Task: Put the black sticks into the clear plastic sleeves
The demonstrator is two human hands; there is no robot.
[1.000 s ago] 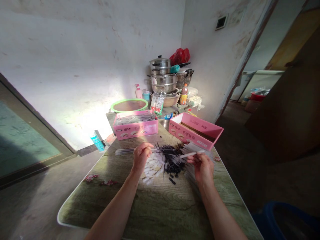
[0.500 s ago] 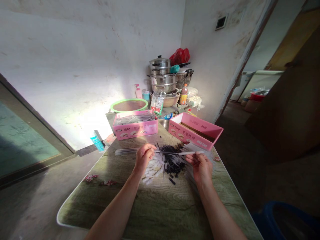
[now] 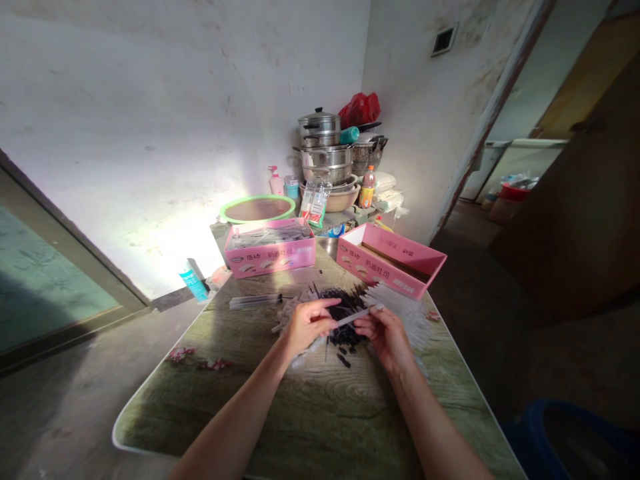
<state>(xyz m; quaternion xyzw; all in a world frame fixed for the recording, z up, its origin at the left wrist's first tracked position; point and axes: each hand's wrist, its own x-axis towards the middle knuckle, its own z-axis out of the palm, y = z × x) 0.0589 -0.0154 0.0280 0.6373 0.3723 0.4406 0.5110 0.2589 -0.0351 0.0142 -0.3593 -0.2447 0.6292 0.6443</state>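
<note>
A slim whitish translucent tube is held between my hands, slanting up to the right above the pile. At its left end, my left hand pinches it between thumb and fingers, with the index finger stretched out above. My right hand grips the other end with its fingertips. Below lie many small black pieces and thin rods. White short pieces are partly hidden behind my left hand. Loose translucent tubes lie to the right, and a few tubes with black ends lie to the left.
A pink box filled with tubes stands at the back left of the table. Another pink box stands at the back right, with a brown strip inside. Behind are a green-rimmed round tray, stacked pots and an orange-labelled bottle.
My left hand has moved right, toward my right hand. The dark rod that stretched between my left hand and the tube no longer shows; both hands now hold the tube.
</note>
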